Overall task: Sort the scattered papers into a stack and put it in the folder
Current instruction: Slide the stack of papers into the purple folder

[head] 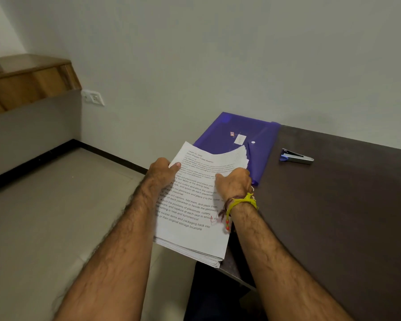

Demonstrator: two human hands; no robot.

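Thick stack of printed white papers (pixel 190 218), left hand (pixel 161 172) and right hand (pixel 233 181) both gripping its sides, translucent purple plastic folder (pixel 236 135) lying behind on dark brown tabletop (pixel 333 205)

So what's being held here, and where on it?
The paper stack, gripped by both hands: left hand on its left edge, right hand on its right edge, both nearer the far end.

paper stack (pixel 195 218): matt white printed paper | folder (pixel 239 135): translucent purple plastic, smooth | table (pixel 345 205): dark matt wood-look | stapler (pixel 296 156): shiny metal, blue plastic
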